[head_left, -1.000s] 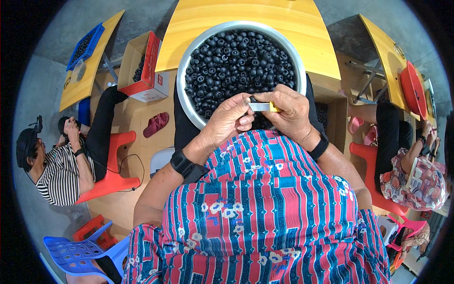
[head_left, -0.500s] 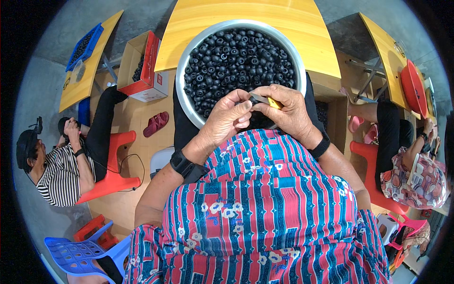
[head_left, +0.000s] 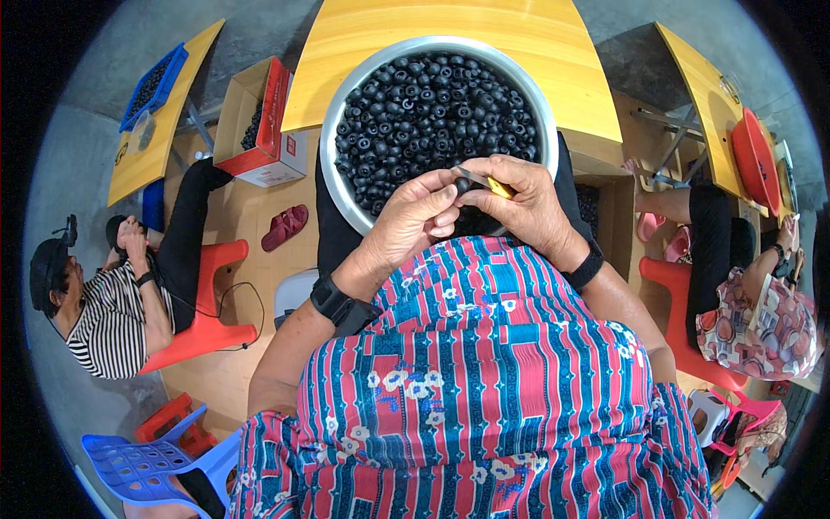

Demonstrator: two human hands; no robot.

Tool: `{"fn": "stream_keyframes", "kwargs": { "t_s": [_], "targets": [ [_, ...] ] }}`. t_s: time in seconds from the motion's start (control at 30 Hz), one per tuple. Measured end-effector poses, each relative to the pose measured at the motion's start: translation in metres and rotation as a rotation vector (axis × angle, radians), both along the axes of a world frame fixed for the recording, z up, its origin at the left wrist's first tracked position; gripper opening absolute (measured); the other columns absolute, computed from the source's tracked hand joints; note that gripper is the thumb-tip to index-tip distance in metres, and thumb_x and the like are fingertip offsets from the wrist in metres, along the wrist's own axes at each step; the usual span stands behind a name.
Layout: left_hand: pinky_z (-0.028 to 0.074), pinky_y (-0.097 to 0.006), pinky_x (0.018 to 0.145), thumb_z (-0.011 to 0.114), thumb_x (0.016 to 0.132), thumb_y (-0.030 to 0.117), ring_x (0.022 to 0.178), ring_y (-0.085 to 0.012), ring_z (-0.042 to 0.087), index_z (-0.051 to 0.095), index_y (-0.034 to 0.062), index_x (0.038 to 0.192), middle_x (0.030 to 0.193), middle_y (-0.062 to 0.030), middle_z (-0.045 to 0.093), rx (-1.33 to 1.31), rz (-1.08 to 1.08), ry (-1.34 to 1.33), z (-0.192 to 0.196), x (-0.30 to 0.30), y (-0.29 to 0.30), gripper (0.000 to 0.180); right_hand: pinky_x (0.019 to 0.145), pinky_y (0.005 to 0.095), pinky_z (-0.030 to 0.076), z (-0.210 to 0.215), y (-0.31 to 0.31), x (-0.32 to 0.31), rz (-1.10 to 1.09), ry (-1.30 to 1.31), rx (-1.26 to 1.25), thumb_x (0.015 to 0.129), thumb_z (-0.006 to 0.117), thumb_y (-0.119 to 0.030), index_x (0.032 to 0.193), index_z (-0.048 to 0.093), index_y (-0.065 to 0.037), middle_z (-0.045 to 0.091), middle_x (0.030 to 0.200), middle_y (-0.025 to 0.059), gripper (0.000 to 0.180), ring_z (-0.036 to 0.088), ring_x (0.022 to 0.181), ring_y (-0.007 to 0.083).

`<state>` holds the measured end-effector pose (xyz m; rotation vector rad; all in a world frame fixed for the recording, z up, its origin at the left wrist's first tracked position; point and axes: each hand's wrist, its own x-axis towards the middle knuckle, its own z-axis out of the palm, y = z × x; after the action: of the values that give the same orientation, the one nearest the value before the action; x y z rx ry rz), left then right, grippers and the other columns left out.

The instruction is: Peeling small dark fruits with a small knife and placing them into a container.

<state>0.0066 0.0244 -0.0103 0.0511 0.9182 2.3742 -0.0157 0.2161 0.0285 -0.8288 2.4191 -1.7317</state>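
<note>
My left hand (head_left: 417, 210) pinches a small black round piece (head_left: 462, 185) between thumb and fingertips, over the near part of a metal basin. In my right hand (head_left: 523, 197) is a small knife (head_left: 499, 188) with a yellow handle, its blade against or right beside the piece; fingers partly hide the contact. The wide metal basin (head_left: 329, 164) is filled with many similar black pieces (head_left: 432, 112), several showing a ring-shaped opening on top. It sits in front of my body, at the near edge of a yellow wooden table.
The yellow table (head_left: 450, 19) extends beyond the basin. At left are a red-and-white carton (head_left: 281, 156), dark red sandals (head_left: 284, 227) and a person on a red stool (head_left: 207, 298). Another person sits at right near a red basin (head_left: 754, 160). A blue chair (head_left: 130, 467) stands lower left.
Both hands stay almost in place, with the knife and the black piece shifting very slightly against each other. At right, the other person's hands have moved a little.
</note>
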Motion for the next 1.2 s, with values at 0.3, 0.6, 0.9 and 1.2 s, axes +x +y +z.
{"fn": "stream_keyframes", "kwargs": {
  "t_s": [0.3,0.6,0.9,1.2],
  "targets": [
    [0.033,-0.016,0.053,0.053,0.099,0.022,0.063,-0.0024,0.039,0.056,0.0058,0.113,0.081,0.0046,0.048,-0.018,-0.075,0.062,-0.001,0.000,-0.002,0.021,0.077,0.0289,0.050,-0.007,0.000,-0.002,0.032,0.025,-0.033,0.078,0.073,-0.007,0.103,0.068,-0.005,0.069,0.091,0.0094,0.025,0.066,0.083,0.0190],
    [0.035,-0.022,0.060,0.048,0.101,0.026,0.069,-0.0079,0.041,0.049,0.0087,0.114,0.087,0.0008,0.047,0.095,-0.013,0.049,-0.001,0.002,-0.004,0.021,0.074,0.0321,0.048,-0.008,0.014,-0.003,-0.021,0.072,-0.052,0.086,0.065,-0.019,0.097,0.066,0.001,0.065,0.084,0.0130,0.023,0.063,0.080,0.0241],
    [0.034,-0.022,0.060,0.049,0.100,0.029,0.070,-0.0084,0.042,0.048,0.0066,0.109,0.087,-0.0004,0.047,0.087,-0.018,0.097,-0.002,0.000,-0.005,0.024,0.060,0.0391,0.048,0.000,0.010,0.001,0.058,0.266,0.208,0.083,0.068,-0.025,0.088,0.066,-0.005,0.059,0.073,0.0120,0.020,0.061,0.068,0.0308],
    [0.035,-0.020,0.057,0.045,0.102,0.028,0.067,-0.0065,0.042,0.051,0.0079,0.109,0.081,0.0006,0.047,0.077,-0.028,0.093,0.000,-0.001,-0.006,0.022,0.054,0.0316,0.040,-0.004,0.009,-0.001,0.038,0.312,0.170,0.084,0.069,-0.018,0.090,0.067,-0.002,0.052,0.067,0.0068,0.018,0.052,0.060,0.0181]
  ]
}}
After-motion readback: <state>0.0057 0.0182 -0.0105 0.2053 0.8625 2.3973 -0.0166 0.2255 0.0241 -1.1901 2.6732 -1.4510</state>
